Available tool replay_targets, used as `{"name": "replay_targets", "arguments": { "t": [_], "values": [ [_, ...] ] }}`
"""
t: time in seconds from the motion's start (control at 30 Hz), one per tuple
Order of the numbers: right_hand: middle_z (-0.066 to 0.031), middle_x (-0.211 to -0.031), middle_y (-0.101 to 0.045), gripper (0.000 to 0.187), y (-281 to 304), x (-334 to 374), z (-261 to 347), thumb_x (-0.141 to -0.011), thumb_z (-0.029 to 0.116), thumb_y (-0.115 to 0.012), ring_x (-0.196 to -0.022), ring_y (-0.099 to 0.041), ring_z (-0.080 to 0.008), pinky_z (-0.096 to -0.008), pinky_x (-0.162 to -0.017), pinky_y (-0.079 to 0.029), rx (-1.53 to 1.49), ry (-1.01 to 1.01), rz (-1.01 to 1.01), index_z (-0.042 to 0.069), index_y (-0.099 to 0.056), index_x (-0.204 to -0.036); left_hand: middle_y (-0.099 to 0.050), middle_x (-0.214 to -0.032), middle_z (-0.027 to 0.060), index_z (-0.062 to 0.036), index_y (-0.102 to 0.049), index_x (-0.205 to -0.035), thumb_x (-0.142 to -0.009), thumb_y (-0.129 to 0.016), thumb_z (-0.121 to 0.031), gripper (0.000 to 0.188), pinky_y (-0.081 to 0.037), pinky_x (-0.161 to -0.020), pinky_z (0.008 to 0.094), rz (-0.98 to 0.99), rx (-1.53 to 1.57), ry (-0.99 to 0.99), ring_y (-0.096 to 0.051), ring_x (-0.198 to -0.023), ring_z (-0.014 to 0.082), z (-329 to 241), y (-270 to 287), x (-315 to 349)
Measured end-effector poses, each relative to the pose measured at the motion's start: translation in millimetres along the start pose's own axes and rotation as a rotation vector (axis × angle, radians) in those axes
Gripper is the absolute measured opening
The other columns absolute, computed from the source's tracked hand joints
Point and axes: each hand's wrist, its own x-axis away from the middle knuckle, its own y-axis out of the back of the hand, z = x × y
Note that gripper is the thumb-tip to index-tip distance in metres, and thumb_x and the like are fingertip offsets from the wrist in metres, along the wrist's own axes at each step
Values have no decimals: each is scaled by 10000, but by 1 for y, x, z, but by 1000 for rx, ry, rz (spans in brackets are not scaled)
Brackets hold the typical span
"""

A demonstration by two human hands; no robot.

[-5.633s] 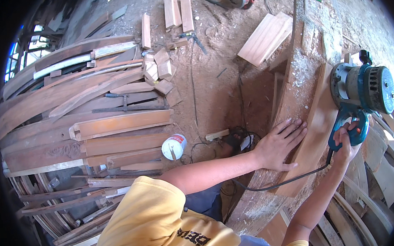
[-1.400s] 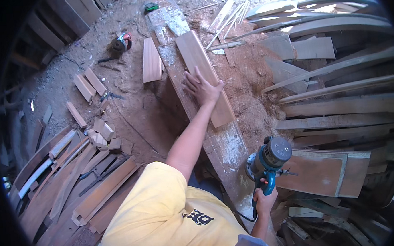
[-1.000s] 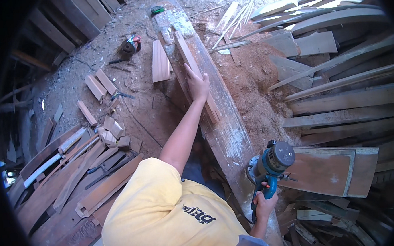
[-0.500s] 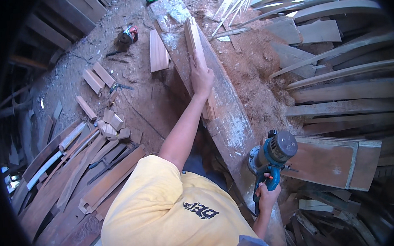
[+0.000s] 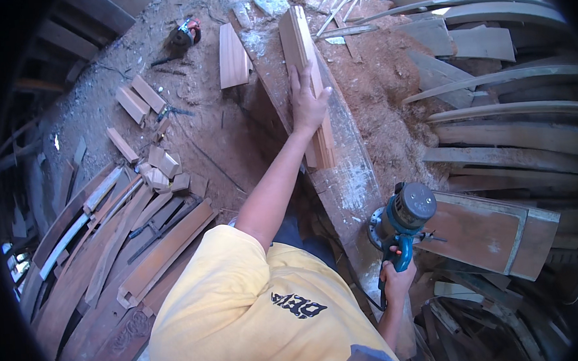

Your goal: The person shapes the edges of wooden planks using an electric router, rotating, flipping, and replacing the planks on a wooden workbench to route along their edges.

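My left hand [image 5: 309, 107] grips a long, pale reddish piece of wood [image 5: 328, 139] with grooved edges, fingers along one side and thumb on the other. That piece lies lengthwise on a worn plank bench [image 5: 351, 185] smeared with white. My right hand [image 5: 397, 281] is wrapped round the handle of a teal router [image 5: 403, 217] with a dark round motor end. The router is tipped on its side at the near right part of the bench, its round base facing left. My palm hides part of the wood.
A short wood block [image 5: 233, 58] stands left of the bench, and a power tool [image 5: 183, 37] lies on the floor beyond it. Offcuts [image 5: 161, 164] and stacked boards [image 5: 125, 238] fill the left. Sawdust [image 5: 389, 103], curved timbers [image 5: 514, 113] and a panel [image 5: 474, 229] lie right.
My left hand's fingers have spread a little along the wood, and the piece now shows a broader side face. The router stays in my right hand. The view has shifted slightly.
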Motion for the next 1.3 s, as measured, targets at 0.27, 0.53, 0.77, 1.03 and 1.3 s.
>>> {"name": "replay_targets", "arguments": {
  "t": [0.27, 0.53, 0.77, 1.03, 1.3],
  "values": [
    [-24, -772, -594, 364, -27, -4, 3, -826, -73, -620, -533, -531, -74, -251, -495, -414, 60, -10, -14, -10, -645, -1184, -309, -1638, 349, -125, -473, -1500, -848, -812, -170, 736, -256, -1276, 552, -90, -62, -5, -297, -1530, 519, 4, -18, -3],
    [-19, -755, -583, 373, -34, -30, 15, -819, -74, -624, -528, -531, -74, -248, -485, -407, 38, -66, -39, -1, -641, -1184, -350, -1593, 392, -36, -448, -1268, -840, -816, -163, 579, -299, -1254, 532, -118, 95, 23, -352, -1501, 531, 9, -17, -18],
    [-15, -738, -578, 389, -36, -34, 19, -831, -80, -637, -503, -523, -75, -245, -461, -394, 20, -103, -42, 9, -632, -1210, -387, -1589, 394, -37, -436, -1160, -844, -847, -203, 545, -392, -1191, 494, -134, 133, -6, -464, -1434, 526, 15, -14, -15],
    [-8, -746, -583, 388, -48, -38, 17, -835, -74, -637, -511, -528, -69, -245, -467, -396, 42, -121, -34, 18, -647, -1211, -419, -1552, 332, -42, -417, -1204, -844, -857, -189, 588, -412, -1142, 456, -132, 259, 38, -500, -1409, 366, 38, -13, -16],
    [-10, -749, -586, 407, -47, -38, 13, -834, -77, -636, -512, -532, -74, -245, -470, -400, 91, -86, -60, 19, -637, -1230, -177, -1690, 356, -4, -162, -1625, -805, -838, -227, 1086, -260, -1273, 470, 95, 718, 155, -295, -1551, 443, 58, -9, -17]
  ]
}}
